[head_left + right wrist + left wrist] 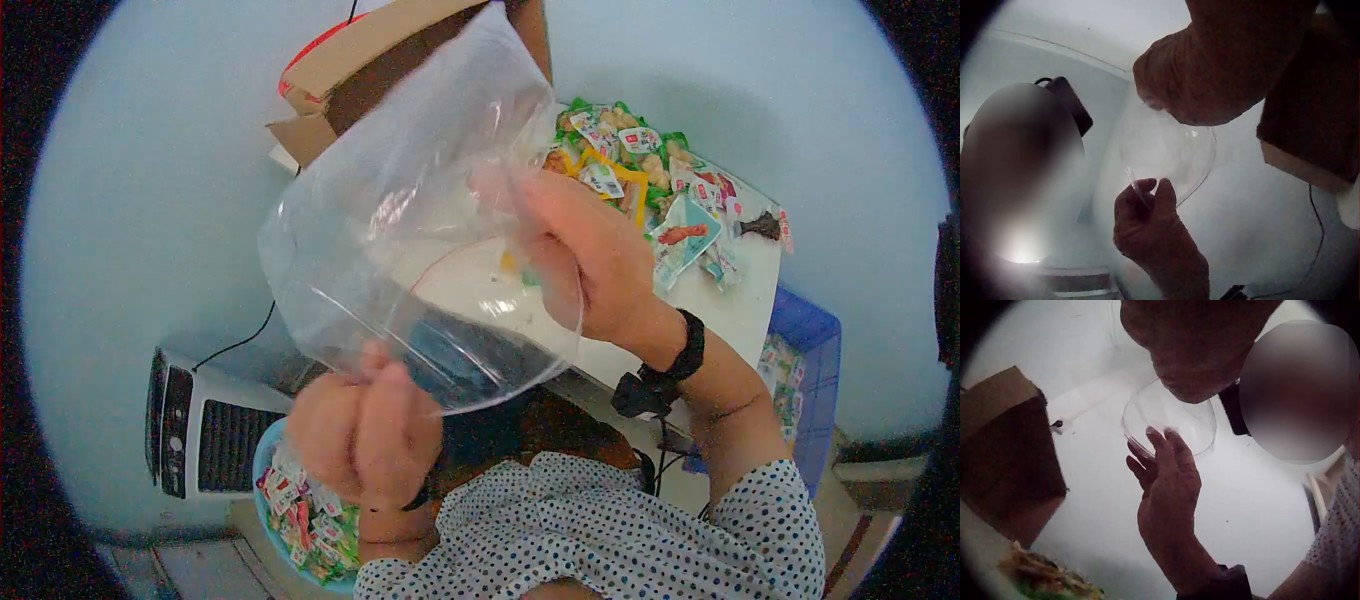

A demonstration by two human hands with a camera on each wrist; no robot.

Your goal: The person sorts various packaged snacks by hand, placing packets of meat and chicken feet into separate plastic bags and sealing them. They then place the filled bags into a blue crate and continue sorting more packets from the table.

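Note:
A large clear plastic bag (350, 215) is held up in front of the person, its round mouth spread wide toward the body. The left hand (365, 432) pinches the near left part of the rim between thumb and curled fingers; the right wrist view shows this left hand (1160, 231) at the bag's edge. On the opposite side, the right hand (595, 260) grips the rim, with a black band round its wrist. In the left wrist view, fingertips of the right hand (1169, 494) overlap the bag's edge. Nothing shows inside the bag.
Small snack packets (640, 165) lie heaped on the white table (745, 285). An open cardboard box (375, 60) stands behind the bag. A light-blue basin (262, 465) of packets is at lower left, beside an air cooler (215, 430). A blue crate (822, 375) with packets is at right.

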